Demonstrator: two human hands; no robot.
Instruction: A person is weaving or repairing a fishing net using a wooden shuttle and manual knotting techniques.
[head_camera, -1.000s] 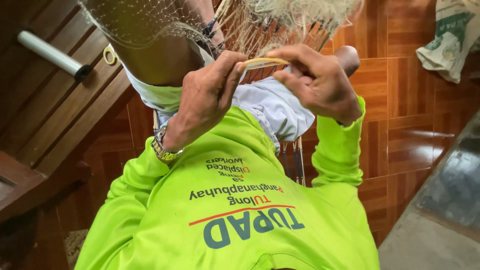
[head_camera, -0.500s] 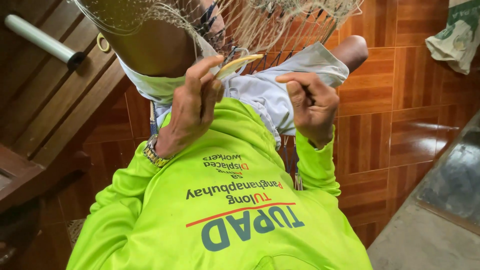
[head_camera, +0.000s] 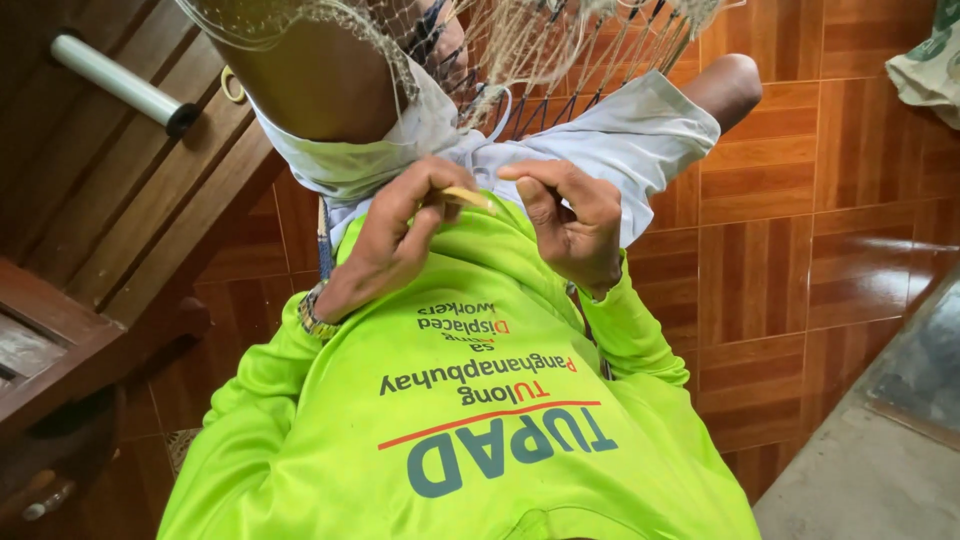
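My left hand (head_camera: 395, 235) grips a flat yellowish netting needle (head_camera: 468, 197), held just above the chest of my neon green shirt (head_camera: 480, 420). A metal watch (head_camera: 312, 315) sits on that wrist. My right hand (head_camera: 570, 220) is a little to the right of the needle tip. Its fingers are curled with the thumb against the forefinger, and no thread shows between them. A pale fishing net (head_camera: 560, 50) hangs over my bare knees and white shorts (head_camera: 640, 140), just beyond both hands.
A white roll with a black end (head_camera: 120, 85) lies on dark wooden steps (head_camera: 60, 340) at the left. Brown glossy floor tiles (head_camera: 800, 220) fill the right side. A pale sack (head_camera: 925, 70) lies at top right. A grey concrete slab (head_camera: 880, 470) is at bottom right.
Both hands have dropped from the net's edge toward my chest. The right hand has let go of the needle, which stays in the left hand.
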